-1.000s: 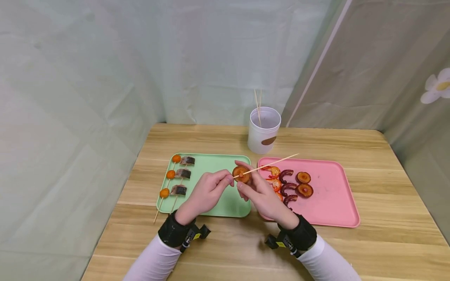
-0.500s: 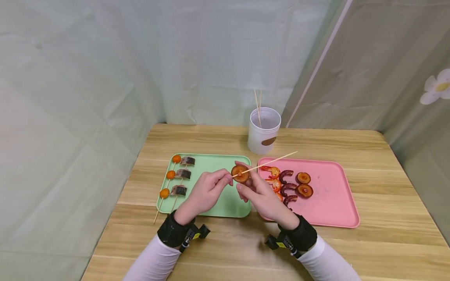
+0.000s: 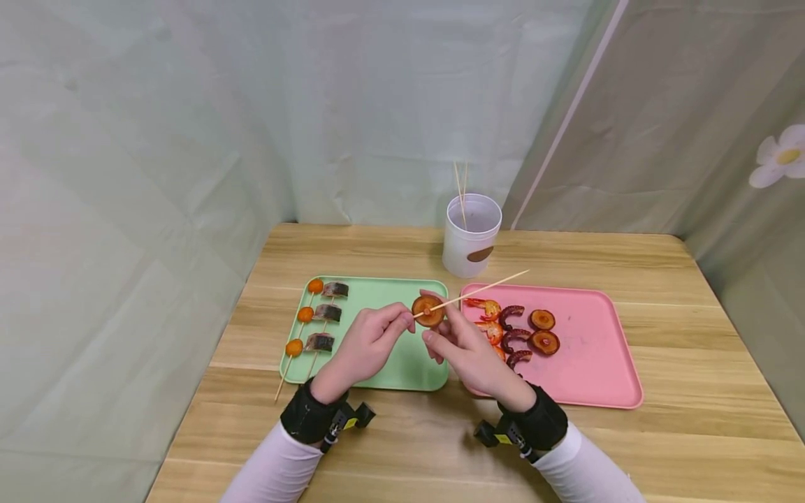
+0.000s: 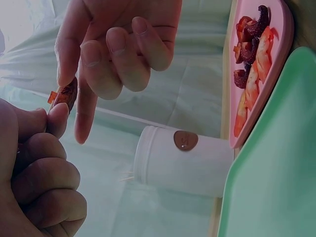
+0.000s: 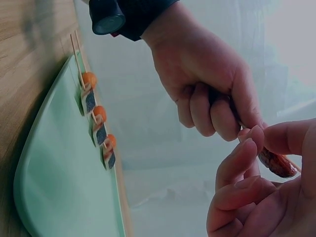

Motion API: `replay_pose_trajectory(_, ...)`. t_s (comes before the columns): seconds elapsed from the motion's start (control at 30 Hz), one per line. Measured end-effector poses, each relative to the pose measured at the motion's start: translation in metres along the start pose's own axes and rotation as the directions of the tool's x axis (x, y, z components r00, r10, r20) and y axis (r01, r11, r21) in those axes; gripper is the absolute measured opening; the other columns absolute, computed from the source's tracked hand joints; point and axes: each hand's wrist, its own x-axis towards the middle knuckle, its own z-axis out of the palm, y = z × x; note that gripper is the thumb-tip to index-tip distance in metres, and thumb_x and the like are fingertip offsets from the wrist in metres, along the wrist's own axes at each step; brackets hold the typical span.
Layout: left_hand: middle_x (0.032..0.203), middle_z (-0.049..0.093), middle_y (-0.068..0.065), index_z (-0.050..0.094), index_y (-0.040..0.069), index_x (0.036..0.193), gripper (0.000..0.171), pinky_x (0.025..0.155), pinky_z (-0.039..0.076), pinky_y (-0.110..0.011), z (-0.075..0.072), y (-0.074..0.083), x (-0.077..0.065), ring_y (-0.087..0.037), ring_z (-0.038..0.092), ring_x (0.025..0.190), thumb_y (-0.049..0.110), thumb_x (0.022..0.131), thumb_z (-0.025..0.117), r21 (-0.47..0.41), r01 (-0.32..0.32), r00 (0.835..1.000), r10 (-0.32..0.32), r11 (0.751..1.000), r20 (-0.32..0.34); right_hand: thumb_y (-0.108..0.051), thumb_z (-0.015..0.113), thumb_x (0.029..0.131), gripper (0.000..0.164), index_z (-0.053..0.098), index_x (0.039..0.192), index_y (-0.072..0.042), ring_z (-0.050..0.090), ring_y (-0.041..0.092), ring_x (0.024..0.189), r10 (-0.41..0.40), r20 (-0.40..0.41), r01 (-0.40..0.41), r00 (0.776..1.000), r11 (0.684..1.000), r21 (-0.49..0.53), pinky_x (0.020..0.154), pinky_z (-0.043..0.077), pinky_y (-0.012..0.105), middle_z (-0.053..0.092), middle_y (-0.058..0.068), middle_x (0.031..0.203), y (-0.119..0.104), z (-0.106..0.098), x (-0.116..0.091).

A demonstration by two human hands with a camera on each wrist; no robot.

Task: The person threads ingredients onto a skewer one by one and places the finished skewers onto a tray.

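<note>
My left hand point(image 3: 371, 342) pinches a thin wooden skewer point(image 3: 484, 287) between thumb and forefinger, its other fingers curled. A round brown mushroom cap point(image 3: 425, 320) is held by the thumb and fingers of my right hand point(image 3: 468, 349), above the green tray point(image 3: 402, 370). The skewer crosses the cap's face at its middle and points up to the right; whether it pierces the cap cannot be told. In the left wrist view the cap point(image 4: 67, 95) sits between both hands' fingertips. The right wrist view shows its dark side point(image 5: 277, 164), partly hidden by fingers.
On the green tray's left lie skewered orange balls point(image 3: 305, 314) and fish pieces point(image 3: 327, 312). A pink tray point(image 3: 597, 349) holds shrimp point(image 3: 487, 307), octopus tentacles point(image 3: 512, 316) and two mushroom caps point(image 3: 544, 341). Behind stands a white bucket point(image 3: 467, 253) with a few skewers point(image 3: 461, 185).
The mushroom cap and skewer have shifted slightly left, and the skewer's far tip has risen a little. Both hands keep nearly the same pose and grip.
</note>
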Motion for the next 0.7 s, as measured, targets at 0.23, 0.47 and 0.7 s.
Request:
replay_pose_trajectory(0.23, 0.073, 0.056, 0.009, 0.072, 0.010, 0.093, 0.024, 0.063, 0.044, -0.030, -0.001, 0.001, -0.001, -0.006, 0.039, 0.059, 0.006, 0.111, 0.057, -0.010, -0.005, 1.000, 0.005, 1.000, -0.011, -0.011, 0.058, 0.111, 0.059, 0.036, 0.165, -0.022, 0.058, 0.022, 0.071, 0.032, 0.012, -0.031, 0.999, 0.995, -0.094, 0.066, 0.049, 0.035, 0.058, 0.004, 0.079, 0.002, -0.009, -0.002)
replay_pose_trajectory(0.47, 0.078, 0.062, 0.006, 0.072, 0.009, 0.092, 0.024, 0.063, 0.043, -0.029, -0.004, 0.001, 0.000, -0.009, 0.048, 0.066, 0.004, 0.110, 0.058, -0.004, -0.025, 0.999, 0.024, 1.000, -0.037, -0.013, 0.060, 0.111, 0.066, 0.030, 0.169, -0.021, 0.061, 0.028, 0.073, 0.041, -0.005, -0.041, 0.999, 0.984, -0.176, 0.065, 0.052, 0.035, 0.062, 0.007, 0.081, 0.000, -0.030, -0.004)
replay_pose_trajectory(0.7, 0.070, 0.050, 0.009, 0.072, 0.011, 0.091, 0.025, 0.059, 0.038, -0.029, -0.007, 0.001, 0.000, -0.006, 0.038, 0.060, 0.004, 0.110, 0.058, -0.007, -0.025, 0.999, 0.025, 1.000, -0.046, -0.017, 0.062, 0.110, 0.075, 0.022, 0.171, -0.034, 0.064, 0.041, 0.081, 0.111, -0.062, -0.123, 0.992, 0.962, -0.244, 0.058, 0.054, 0.034, 0.065, 0.011, 0.093, -0.009, -0.058, -0.013)
